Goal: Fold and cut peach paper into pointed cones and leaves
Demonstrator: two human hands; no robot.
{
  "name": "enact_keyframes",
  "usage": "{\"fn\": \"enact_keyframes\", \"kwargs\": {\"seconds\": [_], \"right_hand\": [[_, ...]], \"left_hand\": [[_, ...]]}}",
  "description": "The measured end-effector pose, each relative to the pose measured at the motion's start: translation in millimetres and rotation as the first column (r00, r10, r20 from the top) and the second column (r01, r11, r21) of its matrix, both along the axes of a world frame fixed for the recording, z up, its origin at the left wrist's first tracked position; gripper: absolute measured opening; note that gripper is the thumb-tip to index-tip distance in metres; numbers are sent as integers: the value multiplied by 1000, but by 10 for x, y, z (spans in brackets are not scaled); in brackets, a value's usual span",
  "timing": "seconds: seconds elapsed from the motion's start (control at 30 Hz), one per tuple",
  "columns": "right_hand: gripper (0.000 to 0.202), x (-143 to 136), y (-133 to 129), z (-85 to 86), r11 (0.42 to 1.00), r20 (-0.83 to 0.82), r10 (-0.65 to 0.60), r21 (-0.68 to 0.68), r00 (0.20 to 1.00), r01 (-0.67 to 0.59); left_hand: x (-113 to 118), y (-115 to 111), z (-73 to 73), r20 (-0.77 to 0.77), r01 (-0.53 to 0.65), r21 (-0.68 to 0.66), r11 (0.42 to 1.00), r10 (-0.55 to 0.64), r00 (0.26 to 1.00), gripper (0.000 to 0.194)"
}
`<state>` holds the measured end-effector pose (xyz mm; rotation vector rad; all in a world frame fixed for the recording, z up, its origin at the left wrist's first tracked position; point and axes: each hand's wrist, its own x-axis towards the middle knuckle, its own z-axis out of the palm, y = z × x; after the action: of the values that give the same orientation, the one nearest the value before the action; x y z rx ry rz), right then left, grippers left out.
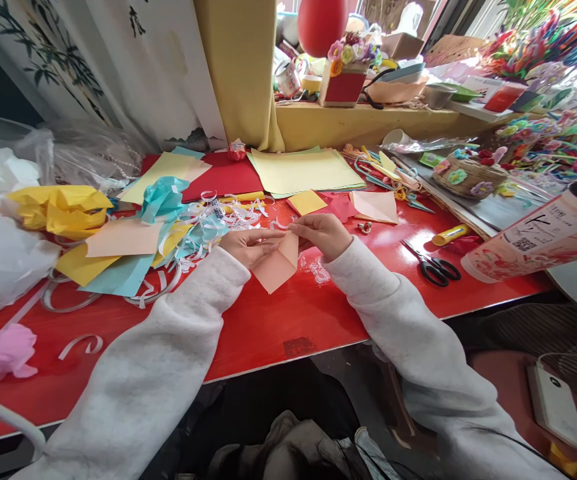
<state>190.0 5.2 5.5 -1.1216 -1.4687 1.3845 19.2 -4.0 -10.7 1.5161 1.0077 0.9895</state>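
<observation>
A folded peach paper (277, 267) is held between both hands above the red table, its pointed lower corner hanging toward the front edge. My left hand (252, 247) pinches its left and upper side. At the paper's top corner, the fingers of my right hand (321, 235) are closed on it. Just beyond the hands lie a small yellow sheet (307, 202), a crumpled dark pink paper (338, 206) and a flat peach sheet (375, 206). A small ring-like item (365, 227) sits right of my right hand.
Black-handled scissors (433, 265) lie at the right, near a leaning pink cup (533, 237) and a yellow tube (451, 235). White paper strips (211, 220) and coloured sheets crowd the left. A stack of pale yellow sheets (305, 172) is at the back.
</observation>
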Motion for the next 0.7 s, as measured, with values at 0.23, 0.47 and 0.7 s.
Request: {"fn": "enact_keyframes", "kwargs": {"seconds": [0.23,0.47,0.7], "right_hand": [[16,-4,0,39,994,-16,-56,-90,998,54],[12,59,17,61,979,-96,68,-188,993,-85],[14,57,41,20,977,-85,6,-210,996,-23]], "left_hand": [[33,-70,79,3,-27,-10,1000,27,1000,30],[19,-52,84,-41,-48,-10,999,48,998,33],[35,-97,143,-21,-20,-22,1000,20,1000,29]]}}
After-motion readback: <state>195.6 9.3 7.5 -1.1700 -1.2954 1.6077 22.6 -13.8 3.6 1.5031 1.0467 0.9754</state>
